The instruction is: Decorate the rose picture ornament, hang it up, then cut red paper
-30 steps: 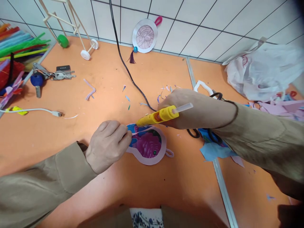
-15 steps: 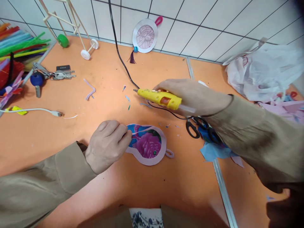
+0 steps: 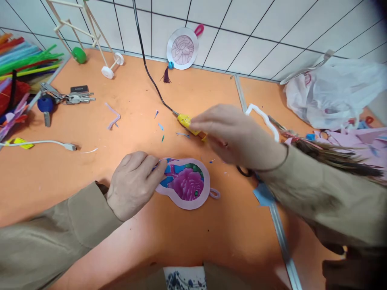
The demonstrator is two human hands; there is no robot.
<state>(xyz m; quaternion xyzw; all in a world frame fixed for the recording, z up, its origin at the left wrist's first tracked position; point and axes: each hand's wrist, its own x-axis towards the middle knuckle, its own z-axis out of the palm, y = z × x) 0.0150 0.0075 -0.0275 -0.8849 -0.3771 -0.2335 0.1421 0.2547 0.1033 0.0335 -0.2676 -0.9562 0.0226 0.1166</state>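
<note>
My left hand [image 3: 134,187] has its thumb and fingers closed on the left end of a gourd-shaped fabric craft piece [image 3: 182,206]. The piece lies flat on the table, with a pale lilac border, a purple peony on blue fabric, and a lilac loop at its right end. My right hand [image 3: 231,135], slightly blurred, hovers with fingers stretched over a yellow glue gun [image 3: 185,121] and hides its rear part. The gun lies on the table, its black cord running up toward the wall. Black-handled scissors [image 3: 244,172] are mostly covered by my right forearm.
Fabric scraps [image 3: 161,127] lie around the gun. Keys [image 3: 77,96], a white cable [image 3: 45,141] and pipe cleaners [image 3: 27,60] are at left. A wheeled stick frame [image 3: 96,38] and a round tasselled ornament [image 3: 182,50] stand by the wall. A plastic bag [image 3: 329,92] and feathers [image 3: 335,157] are at right.
My right hand has shifted down and left over the glue gun, its fingers now stretched out. A white pipe cleaner and feathers have come into view. My left hand stays at the craft piece.
</note>
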